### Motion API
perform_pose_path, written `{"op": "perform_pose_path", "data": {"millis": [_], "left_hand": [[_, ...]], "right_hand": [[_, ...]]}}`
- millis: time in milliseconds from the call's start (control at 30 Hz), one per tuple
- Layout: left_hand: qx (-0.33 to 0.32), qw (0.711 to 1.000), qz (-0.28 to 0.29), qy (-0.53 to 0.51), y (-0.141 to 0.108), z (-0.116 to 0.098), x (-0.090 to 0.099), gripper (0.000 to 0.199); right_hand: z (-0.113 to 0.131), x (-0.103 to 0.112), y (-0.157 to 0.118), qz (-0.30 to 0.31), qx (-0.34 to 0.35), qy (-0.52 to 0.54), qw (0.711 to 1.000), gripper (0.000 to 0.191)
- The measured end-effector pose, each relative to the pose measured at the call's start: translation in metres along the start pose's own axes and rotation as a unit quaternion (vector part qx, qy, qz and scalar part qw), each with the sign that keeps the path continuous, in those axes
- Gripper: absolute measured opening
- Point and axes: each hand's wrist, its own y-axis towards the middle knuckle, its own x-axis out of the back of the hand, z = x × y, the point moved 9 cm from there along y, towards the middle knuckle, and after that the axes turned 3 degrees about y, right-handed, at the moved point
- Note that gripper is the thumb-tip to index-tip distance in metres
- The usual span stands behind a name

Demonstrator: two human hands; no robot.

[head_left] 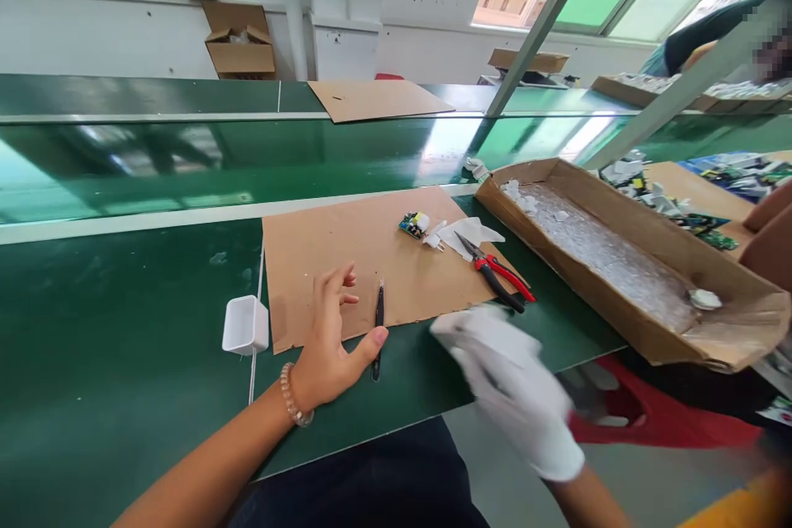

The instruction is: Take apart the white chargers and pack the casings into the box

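Observation:
My bare left hand (337,342), with a beaded bracelet at the wrist, is held over the near edge of a cardboard sheet (334,256). Its fingers are apart and nothing is in them. Black tweezers (379,313) lie just beside its thumb. My right hand (511,379), in a white glove, is blurred by motion near the table's front edge, below the red and black pliers (498,268). Whether it holds anything cannot be made out. A small circuit board (413,224) with a white plug piece (435,237) sits on the sheet, near a white scrap (473,235).
A small white cup (246,325) stands left of the sheet on the green table (124,346). To the right is a long cardboard tray (624,280) lined with plastic. Circuit boards (668,198) are piled beyond it. A person's arm (699,41) shows at the upper right.

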Motion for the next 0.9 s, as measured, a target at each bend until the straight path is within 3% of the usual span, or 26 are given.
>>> {"op": "perform_pose_path", "data": {"millis": [100, 233, 433, 533, 733, 900], "left_hand": [[0.008, 0.999, 0.029, 0.023, -0.001, 0.001, -0.006, 0.064], [0.010, 0.998, 0.052, 0.046, -0.001, -0.002, -0.010, 0.052], [0.011, 0.996, 0.055, 0.062, -0.001, -0.001, -0.009, 0.044], [0.005, 0.996, 0.051, 0.072, 0.000, -0.002, -0.008, 0.040], [-0.005, 0.992, 0.058, 0.116, 0.002, -0.008, -0.010, 0.030], [-0.013, 0.988, 0.077, 0.130, 0.000, -0.008, -0.016, 0.023]], "right_hand": [[-0.012, -0.024, -0.009, -0.023, 0.049, -0.079, 0.995, 0.019], [-0.020, -0.038, -0.017, 0.003, 0.084, -0.078, 0.993, 0.037], [-0.054, -0.031, -0.026, 0.005, -0.047, 0.052, 0.998, 0.082], [-0.056, -0.030, -0.027, 0.006, -0.049, 0.041, 0.998, 0.073], [-0.028, -0.038, -0.017, 0.074, 0.056, -0.045, 0.995, 0.043], [-0.023, -0.035, -0.010, 0.060, 0.024, -0.058, 0.996, 0.038]]}}
